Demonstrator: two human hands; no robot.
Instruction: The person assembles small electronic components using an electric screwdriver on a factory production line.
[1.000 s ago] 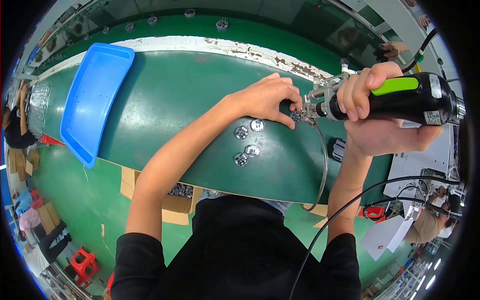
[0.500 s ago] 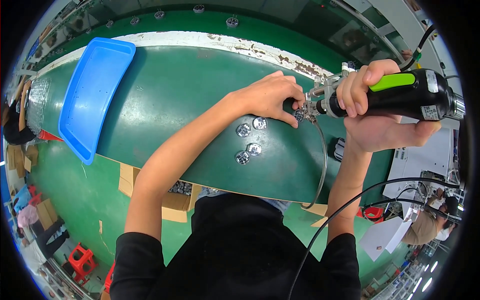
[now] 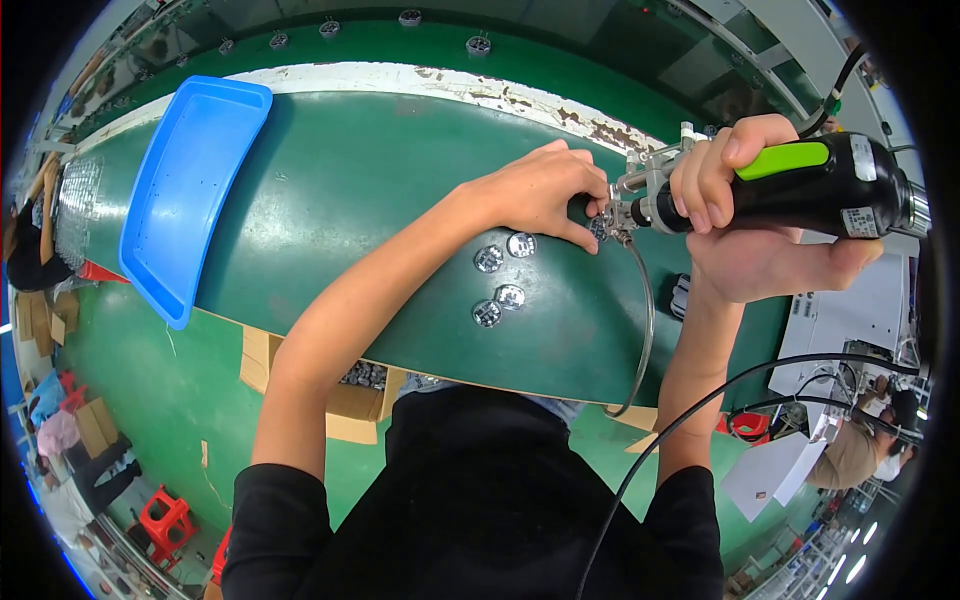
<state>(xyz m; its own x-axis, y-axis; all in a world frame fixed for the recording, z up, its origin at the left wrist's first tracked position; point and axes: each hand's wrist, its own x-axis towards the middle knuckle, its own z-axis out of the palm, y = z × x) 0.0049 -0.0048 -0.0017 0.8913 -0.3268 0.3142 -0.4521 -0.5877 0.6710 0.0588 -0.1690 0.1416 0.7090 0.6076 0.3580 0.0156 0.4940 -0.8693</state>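
Observation:
My right hand (image 3: 735, 210) is wrapped round a black powered screwdriver (image 3: 855, 185) with a green lever. The tool's metal nose (image 3: 632, 205) points left toward a small round electronic part (image 3: 598, 228). Thumb and fingers of my left hand (image 3: 550, 195) pinch this part at the tool's tip, so much of it is hidden. Several similar round parts (image 3: 489, 259) with shiny faces lie on the green table (image 3: 400, 160), just below my left hand. A clear hose (image 3: 647, 330) curves down from the tool's nose.
A blue tray (image 3: 185, 190) lies at the table's left. Beyond the white, chipped ledge (image 3: 400, 77), more round parts stand on a green belt (image 3: 380, 40). Black cables (image 3: 700, 405) cross near my right forearm. An opened carton (image 3: 355, 400) of parts sits below the table edge.
The round parts on the far belt have shifted slightly to the right. Both my hands, the screwdriver and the pinched part stay nearly still.

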